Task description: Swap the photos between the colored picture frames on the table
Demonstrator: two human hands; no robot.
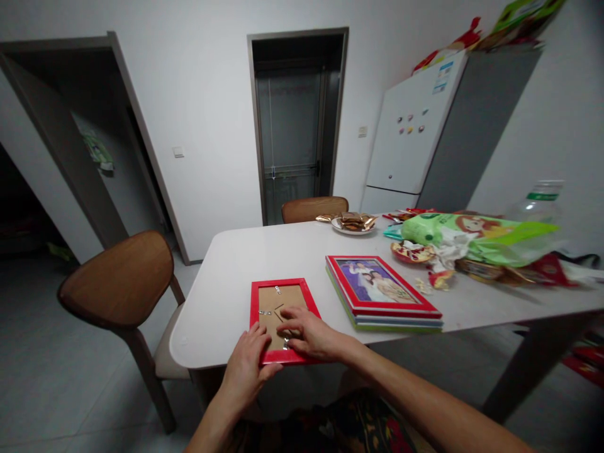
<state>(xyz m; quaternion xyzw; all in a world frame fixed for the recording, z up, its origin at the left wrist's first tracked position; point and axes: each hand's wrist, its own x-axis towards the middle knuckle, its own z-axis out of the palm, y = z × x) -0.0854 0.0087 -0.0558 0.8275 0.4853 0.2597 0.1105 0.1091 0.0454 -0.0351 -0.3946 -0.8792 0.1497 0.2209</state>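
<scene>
A red picture frame lies face down at the table's near edge, its brown backing board facing up. Small metal clips sit along the board's edges, and thin dark lines mark its middle. My left hand grips the frame's near left corner, fingers on top and thumb by the front edge. Over the backing board, my right hand has its fingers bent and apart, the tips touching near the lower metal clip. Part of the board is hidden under this hand.
Right of the frame, several picture frames are stacked, a red one with a photo on top. Farther right are an opened pomegranate, a green plastic bag and a clear bottle. A plate of wrapped snacks stands behind. A wooden chair is at left.
</scene>
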